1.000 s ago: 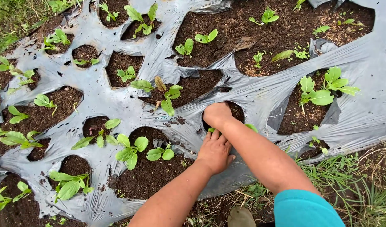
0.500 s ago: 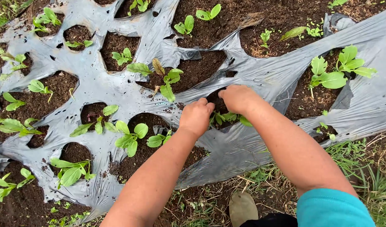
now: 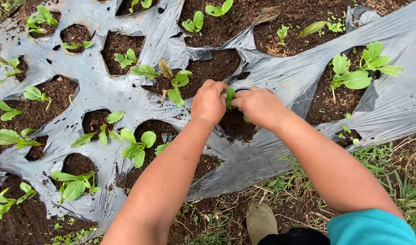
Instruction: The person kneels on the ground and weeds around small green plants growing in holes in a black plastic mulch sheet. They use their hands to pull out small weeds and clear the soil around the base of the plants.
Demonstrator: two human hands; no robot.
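Before me, dark garden soil carries a torn grey plastic mulch sheet with leafy seedlings in its holes.

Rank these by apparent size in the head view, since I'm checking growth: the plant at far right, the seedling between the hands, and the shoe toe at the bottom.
1. Plant at far right, largest.
2. Shoe toe; nearer the camera, so unsure.
3. Seedling, mostly hidden between left hand and right hand.
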